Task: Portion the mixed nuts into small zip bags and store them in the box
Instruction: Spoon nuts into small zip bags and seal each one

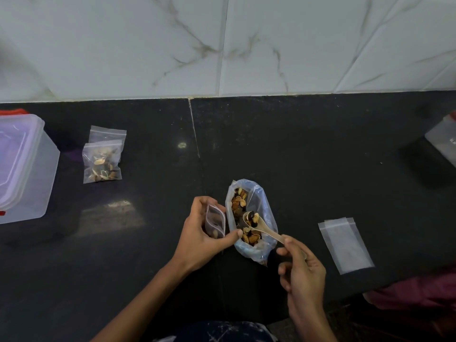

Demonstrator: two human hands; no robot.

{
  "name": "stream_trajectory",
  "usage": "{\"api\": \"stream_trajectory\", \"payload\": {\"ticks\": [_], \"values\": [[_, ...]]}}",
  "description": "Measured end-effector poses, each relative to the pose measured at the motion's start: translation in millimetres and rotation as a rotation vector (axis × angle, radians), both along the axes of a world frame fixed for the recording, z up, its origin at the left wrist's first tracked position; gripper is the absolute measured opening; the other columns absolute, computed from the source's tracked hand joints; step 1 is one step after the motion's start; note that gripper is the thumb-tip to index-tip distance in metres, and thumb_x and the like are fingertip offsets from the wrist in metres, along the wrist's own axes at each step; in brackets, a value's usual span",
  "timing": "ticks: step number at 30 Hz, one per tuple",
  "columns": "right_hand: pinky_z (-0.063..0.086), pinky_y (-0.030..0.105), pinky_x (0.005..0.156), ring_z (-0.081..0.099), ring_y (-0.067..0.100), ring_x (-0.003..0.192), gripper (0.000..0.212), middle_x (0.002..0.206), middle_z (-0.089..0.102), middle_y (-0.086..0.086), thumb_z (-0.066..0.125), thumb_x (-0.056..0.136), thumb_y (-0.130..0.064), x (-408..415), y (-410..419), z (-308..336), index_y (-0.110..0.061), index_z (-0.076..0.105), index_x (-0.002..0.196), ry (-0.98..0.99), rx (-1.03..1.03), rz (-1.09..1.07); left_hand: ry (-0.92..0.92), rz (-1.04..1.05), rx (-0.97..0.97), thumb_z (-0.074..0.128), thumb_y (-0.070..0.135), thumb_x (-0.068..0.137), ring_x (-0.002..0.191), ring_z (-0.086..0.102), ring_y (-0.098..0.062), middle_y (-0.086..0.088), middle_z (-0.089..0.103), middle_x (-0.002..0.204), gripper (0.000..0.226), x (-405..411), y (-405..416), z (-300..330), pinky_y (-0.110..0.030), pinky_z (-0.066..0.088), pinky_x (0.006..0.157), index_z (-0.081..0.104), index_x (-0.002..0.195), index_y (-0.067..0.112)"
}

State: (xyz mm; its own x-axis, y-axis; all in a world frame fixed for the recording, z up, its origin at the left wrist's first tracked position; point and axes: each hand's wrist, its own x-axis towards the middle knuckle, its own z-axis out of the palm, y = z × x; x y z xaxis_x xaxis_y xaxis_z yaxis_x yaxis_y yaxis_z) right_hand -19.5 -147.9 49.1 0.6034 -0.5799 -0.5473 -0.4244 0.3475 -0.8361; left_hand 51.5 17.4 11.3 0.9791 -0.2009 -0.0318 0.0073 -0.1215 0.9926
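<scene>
My left hand (199, 233) hides the small zip bag's (216, 223) lower part. The frame's left edge crops the box (27, 166); an unidentifiable container (444, 141) is cropped at right.

A single head-worn camera looks forward and steeply down from above the near edge of a dark stone counter (320, 156), close over it. It faces the marble-tiled wall (222, 45) that rises along the counter's far edge. The wide lens takes in the counter from its left side to its right, both forearms entering from the bottom of the view.
</scene>
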Motion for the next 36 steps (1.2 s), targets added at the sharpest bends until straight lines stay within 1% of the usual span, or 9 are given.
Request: {"api": "stream_trajectory", "payload": {"ticks": [4, 10, 13, 16, 21, 25, 28, 31, 36], "values": [[0.026, 0.015, 0.029, 0.045, 0.006, 0.037, 0.012, 0.063, 0.064, 0.0, 0.059, 0.09, -0.016, -3.0, -1.1, 11.7, -0.017, 0.07, 0.093, -0.047, -0.022, -0.015, -0.041, 0.032, 0.008, 0.086, 0.014, 0.066, 0.087, 0.067, -0.017, 0.005, 0.065, 0.095, 0.051, 0.7, -2.0, 1.6, -0.032, 0.058, 0.068, 0.052, 0.103, 0.017], [0.038, 0.016, 0.034, 0.047, 0.01, 0.038, 0.015, 0.062, 0.066, 0.004, 0.059, 0.087, -0.015, -6.1, 14.9, 42.0, -0.022, 0.071, 0.084, -0.318, -0.193, 0.172, -0.074, 0.028, 0.02, 0.086, 0.011, 0.065, 0.089, 0.067, -0.014, 0.009, 0.066, 0.098, 0.053, 0.5, -5.0, 6.6, -0.022, 0.055, 0.068, 0.053, 0.104, 0.023], [0.047, 0.017, 0.046, 0.057, 0.005, 0.05, 0.013, 0.071, 0.07, 0.001, 0.064, 0.084, -0.032, -8.0, 28.1, 33.3, -0.028, 0.071, 0.094, -0.445, -0.495, 0.323, -0.083, 0.038, 0.011, 0.086, 0.009, 0.064, 0.089, 0.067, -0.015, 0.01, 0.066, 0.099, 0.054, -0.6, -6.8, 8.4, -0.021, 0.054, 0.068, 0.052, 0.104, 0.021], [0.053, 0.014, 0.055, 0.065, 0.0, 0.068, 0.028, 0.08, 0.071, -0.008, 0.056, 0.088, -0.028, -7.5, 32.5, 19.1, -0.013, 0.07, 0.107, -0.584, -0.925, 0.527, -0.064, 0.053, -0.003, 0.086, 0.003, 0.063, 0.087, 0.067, -0.009, 0.012, 0.066, 0.097, 0.056, -0.7, -7.1, 9.4, -0.017, 0.052, 0.07, 0.051, 0.104, 0.02], [0.051, 0.017, 0.05, 0.06, 0.0, 0.06, 0.027, 0.073, 0.069, -0.005, 0.054, 0.091, -0.023, -8.8, 32.9, 11.6, -0.01, 0.07, 0.108, -0.656, -1.242, 0.616, -0.055, 0.048, -0.003, 0.086, 0.004, 0.062, 0.089, 0.067, -0.014, 0.002, 0.066, 0.097, 0.06, -0.6, -5.0, 6.6, -0.022, 0.055, 0.072, 0.05, 0.106, 0.021], [0.052, 0.017, 0.051, 0.063, 0.001, 0.062, 0.025, 0.075, 0.071, -0.004, 0.057, 0.09, -0.021, -10.0, 30.9, 7.4, -0.01, 0.068, 0.11, -0.703, -1.248, 0.598, -0.067, 0.046, 0.009, 0.086, 0.005, 0.062, 0.09, 0.067, -0.014, 0.003, 0.065, 0.098, 0.059, -0.6, -5.7, 7.2, -0.023, 0.055, 0.073, 0.05, 0.106, 0.021], [0.053, 0.015, 0.052, 0.066, 0.001, 0.064, 0.024, 0.08, 0.07, -0.006, 0.056, 0.089, -0.026, -10.4, 26.1, 11.5, -0.014, 0.067, 0.107, -0.659, -0.975, 0.433, -0.051, 0.061, 0.02, 0.087, 0.01, 0.062, 0.091, 0.067, -0.014, 0.005, 0.066, 0.099, 0.059, -0.4, -4.2, 5.6, -0.025, 0.057, 0.073, 0.05, 0.107, 0.021], [0.048, 0.017, 0.045, 0.06, 0.008, 0.054, 0.013, 0.061, 0.063, -0.007, 0.058, 0.088, -0.026, -2.2, 12.5, 15.7, -0.037, 0.063, 0.089, -0.436, -0.784, 0.22, -0.035, 0.079, 0.024, 0.087, 0.012, 0.063, 0.092, 0.065, -0.01, 0.003, 0.064, 0.1, 0.061, 0.3, -2.1, 7.3, -0.024, 0.056, 0.073, 0.049, 0.11, 0.021], [0.042, 0.017, 0.059, 0.063, 0.006, 0.077, 0.01, 0.08, 0.065, -0.011, 0.056, 0.091, -0.031, 9.4, -7.0, -8.1, -0.031, 0.065, 0.088, -0.065, -0.712, 0.349, -0.033, 0.096, 0.016, 0.086, 0.009, 0.063, 0.089, 0.064, -0.007, 0.008, 0.064, 0.095, 0.061, 0.7, -1.9, 8.5, -0.02, 0.055, 0.07, 0.049, 0.11, 0.019]]}}
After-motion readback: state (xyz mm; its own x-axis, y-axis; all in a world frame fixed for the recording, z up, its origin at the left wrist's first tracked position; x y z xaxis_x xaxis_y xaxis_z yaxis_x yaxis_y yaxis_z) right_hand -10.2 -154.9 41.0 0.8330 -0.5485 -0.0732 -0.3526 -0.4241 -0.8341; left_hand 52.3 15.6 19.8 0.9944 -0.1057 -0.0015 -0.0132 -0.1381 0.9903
